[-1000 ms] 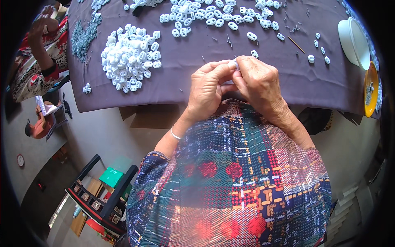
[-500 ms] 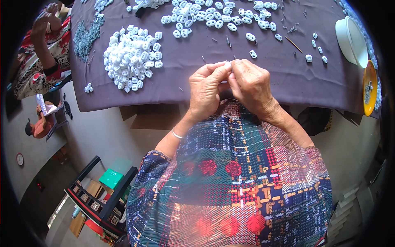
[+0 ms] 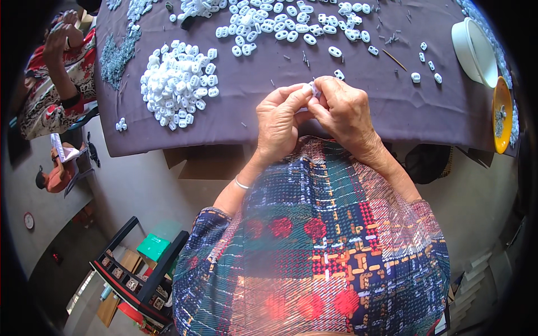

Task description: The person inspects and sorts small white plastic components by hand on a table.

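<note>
My left hand (image 3: pixel 280 119) and my right hand (image 3: pixel 348 115) meet over the near edge of the cloth-covered table, fingers closed. Pinched between their fingertips is a small white plastic cord lock (image 3: pixel 314 88), mostly covered by the fingers. Just beyond my right fingers lies another white two-holed cord lock (image 3: pixel 339 74). Left of my hands is a heap of white cord locks (image 3: pixel 176 84); looser ones (image 3: pixel 280 25) spread across the far middle. A few tiny metal springs (image 3: pixel 305 59) lie ahead of my fingers.
A white bowl (image 3: pixel 465 53) and an orange-yellow dish (image 3: pixel 497 144) holding small metal pieces stand at the right. A thin brown stick (image 3: pixel 394 60) lies between them and my hands. Small translucent parts (image 3: pixel 119 56) cover the left edge. Another person's arm (image 3: pixel 60 70) is at far left.
My right fingertips have shifted upward and the white cord lock between my hands shows more now. The whole view has moved slightly. Both hands stay together.
</note>
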`<state>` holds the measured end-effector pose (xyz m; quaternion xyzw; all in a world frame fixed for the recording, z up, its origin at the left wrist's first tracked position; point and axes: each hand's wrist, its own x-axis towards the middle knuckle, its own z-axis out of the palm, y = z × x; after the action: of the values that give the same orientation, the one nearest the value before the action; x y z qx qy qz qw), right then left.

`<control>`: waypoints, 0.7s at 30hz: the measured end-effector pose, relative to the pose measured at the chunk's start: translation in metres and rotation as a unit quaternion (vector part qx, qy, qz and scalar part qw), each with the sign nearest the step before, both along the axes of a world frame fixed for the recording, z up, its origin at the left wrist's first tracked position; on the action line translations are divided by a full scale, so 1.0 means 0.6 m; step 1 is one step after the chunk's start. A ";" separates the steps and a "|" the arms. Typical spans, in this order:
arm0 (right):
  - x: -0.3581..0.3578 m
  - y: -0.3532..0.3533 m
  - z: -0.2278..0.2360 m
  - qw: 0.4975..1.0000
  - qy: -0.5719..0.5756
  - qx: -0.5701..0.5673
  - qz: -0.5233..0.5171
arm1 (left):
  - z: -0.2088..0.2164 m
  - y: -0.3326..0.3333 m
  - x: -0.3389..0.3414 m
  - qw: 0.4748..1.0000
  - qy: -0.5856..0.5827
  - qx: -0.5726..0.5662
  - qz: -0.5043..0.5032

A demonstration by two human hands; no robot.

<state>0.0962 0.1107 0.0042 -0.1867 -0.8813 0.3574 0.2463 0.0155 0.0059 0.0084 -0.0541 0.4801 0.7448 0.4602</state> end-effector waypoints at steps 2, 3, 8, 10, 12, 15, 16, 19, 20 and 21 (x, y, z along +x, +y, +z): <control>0.001 0.000 0.003 1.000 -0.011 0.004 -0.001 | 0.002 0.002 0.000 1.000 -0.004 -0.005 0.001; 0.002 0.000 0.006 1.000 -0.018 0.020 -0.008 | 0.000 0.002 -0.001 1.000 -0.004 -0.006 0.002; 0.005 0.006 0.007 0.998 -0.048 0.048 0.006 | -0.002 0.003 -0.001 1.000 -0.014 -0.028 0.004; 0.006 0.007 0.006 0.997 -0.059 0.053 0.022 | 0.000 0.000 -0.003 1.000 -0.007 -0.029 -0.004; 0.006 0.008 0.003 0.997 -0.048 0.044 0.028 | 0.002 -0.001 -0.002 0.999 0.000 -0.031 -0.012; 0.005 0.007 -0.005 0.998 -0.028 0.037 0.040 | 0.004 0.000 0.000 0.998 0.044 -0.037 -0.010; 0.005 0.006 -0.007 0.998 -0.019 0.040 0.045 | 0.001 0.001 0.000 0.998 0.054 -0.035 -0.007; 0.005 0.005 -0.008 0.998 -0.015 0.040 0.053 | -0.001 0.002 0.002 0.997 0.068 -0.037 0.002; 0.005 0.004 -0.008 0.998 -0.015 0.040 0.053 | -0.002 0.003 0.003 0.997 0.073 -0.040 0.009; 0.004 0.003 -0.008 0.998 -0.014 0.037 0.052 | -0.002 0.003 0.003 0.997 0.072 -0.040 0.008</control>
<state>0.0984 0.1125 -0.0004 -0.1363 -0.9058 0.3343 0.2216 0.0174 0.0080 0.0074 -0.0228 0.5413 0.7306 0.4155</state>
